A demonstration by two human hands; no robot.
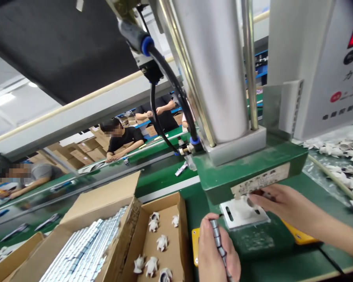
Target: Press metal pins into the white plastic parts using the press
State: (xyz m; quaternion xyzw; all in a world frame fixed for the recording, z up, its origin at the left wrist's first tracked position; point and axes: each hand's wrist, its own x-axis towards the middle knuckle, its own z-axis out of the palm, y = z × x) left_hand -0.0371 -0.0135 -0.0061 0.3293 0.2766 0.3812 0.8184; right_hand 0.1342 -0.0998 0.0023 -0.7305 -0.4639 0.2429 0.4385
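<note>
My left hand (207, 250) is closed around a segmented rod of short silvery metal cylinders (218, 241), just left of the press. Its fingertips are close to the near left edge of a white slotted plate (237, 224) on the press's green base. On that plate lies a white plastic piece (243, 207). My right hand (282, 201) reaches in from the right, thumb and fingers pinched at the piece's far right side, beneath the green press head (253, 164). What lies between these fingers is mostly hidden.
Left of the press, a shallow carton (184, 235) contains several white turtle-shaped pieces (162, 243). Beside it, an open cardboard box (129, 219) is filled with silvery segmented rods (85, 246). Loose white pieces (335, 149) lie at right. Yellow switch housings (195, 246) flank the base. People work across the bench.
</note>
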